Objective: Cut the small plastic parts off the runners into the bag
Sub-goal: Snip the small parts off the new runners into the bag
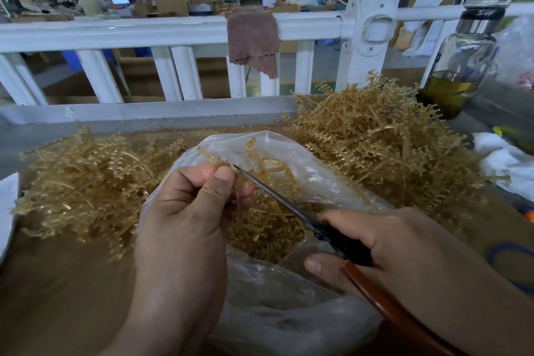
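At the bottom of the frame a clear, crumpled plastic bag (268,315) lies with its mouth open under both hands. The left hand (185,211), lower centre, pinches a thin amber plastic runner (205,151) between thumb and fingertips, right above that mouth. The right hand (390,243), lower right, curls round slim dark-bladed scissors (277,199) with a red-brown handle, their tip just beside the left fingertips (the blades look closed together). Inside the bag sits a layer of amber cut pieces (268,231), so some trimming is done. Further up, a tangled amber left heap (81,182) and a taller right heap (375,139) bristle with small studs, so most of the work probably remains. Behind them runs a white railing (144,32).
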